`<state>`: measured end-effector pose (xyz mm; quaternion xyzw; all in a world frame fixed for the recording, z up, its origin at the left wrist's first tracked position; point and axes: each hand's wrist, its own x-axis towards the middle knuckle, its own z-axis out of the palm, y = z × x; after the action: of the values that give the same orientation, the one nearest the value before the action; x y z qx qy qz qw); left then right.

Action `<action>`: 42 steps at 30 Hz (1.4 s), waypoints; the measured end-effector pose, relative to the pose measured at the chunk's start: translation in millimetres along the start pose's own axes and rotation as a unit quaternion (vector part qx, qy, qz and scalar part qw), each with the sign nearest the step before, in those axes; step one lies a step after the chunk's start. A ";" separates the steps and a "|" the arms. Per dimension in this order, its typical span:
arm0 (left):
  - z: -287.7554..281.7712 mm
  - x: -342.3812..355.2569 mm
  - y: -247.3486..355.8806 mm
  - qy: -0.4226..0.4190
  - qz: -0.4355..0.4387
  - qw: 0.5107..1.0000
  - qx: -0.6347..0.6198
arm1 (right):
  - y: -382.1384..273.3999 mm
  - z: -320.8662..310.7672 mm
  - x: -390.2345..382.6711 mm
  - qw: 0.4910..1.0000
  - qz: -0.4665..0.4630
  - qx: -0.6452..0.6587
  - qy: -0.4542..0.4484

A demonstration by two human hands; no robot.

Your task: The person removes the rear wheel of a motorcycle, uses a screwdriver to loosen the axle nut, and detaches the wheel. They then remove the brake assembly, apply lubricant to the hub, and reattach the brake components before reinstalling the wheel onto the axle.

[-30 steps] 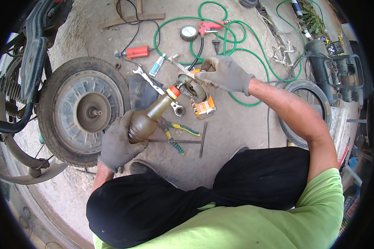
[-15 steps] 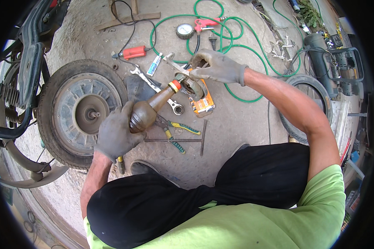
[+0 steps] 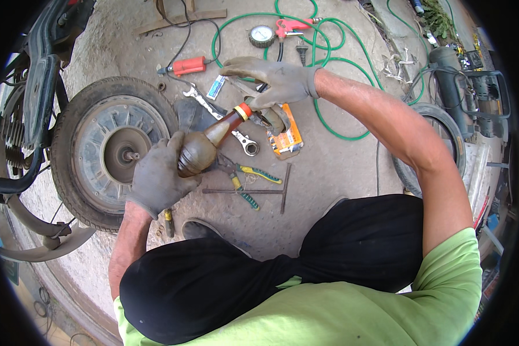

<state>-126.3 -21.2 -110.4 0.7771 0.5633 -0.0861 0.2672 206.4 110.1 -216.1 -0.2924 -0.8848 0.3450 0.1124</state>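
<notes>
While left fingers [image 3: 175, 145] grip it | bottle [image 3: 197, 153]: brown, bulbous, red-yellow collar [image 3: 243, 112]

Orange card [image 3: 293, 134], gauge dial [image 3: 262, 36], print apparently unreadable

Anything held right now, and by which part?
The left hand grips the brown bottle by its rounded body; whether the right hand holds anything cannot be told.

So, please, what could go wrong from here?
The tilted, brown, bulb-shaped bottle could slip from the grey-gloved left hand gripping its wide end. Any leaking liquid might wet the silver metal wrench beneath. The brown T-shaped metal rod lies near the dark left shoe, so a foot could catch it.
</notes>
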 end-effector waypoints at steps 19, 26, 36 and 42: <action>0.5 8.4 8.6 -0.015 0.030 0.999 0.019 | 17.1 4.6 -30.8 0.964 0.180 0.197 -0.005; -19.3 12.1 28.0 -0.026 0.059 0.995 0.080 | 21.8 9.9 -32.0 0.972 0.163 0.169 0.019; -52.5 20.6 59.6 -0.053 0.086 0.980 0.169 | 14.9 9.9 -39.1 0.977 0.142 0.159 0.029; -65.0 22.6 72.8 -0.055 0.081 0.974 0.206 | 18.3 14.6 -44.4 0.979 0.118 0.160 0.034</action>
<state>-62.2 14.7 -42.3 0.8525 0.4532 -0.2209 0.1382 244.3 86.6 -239.0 -0.3847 -0.7728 0.4830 0.1464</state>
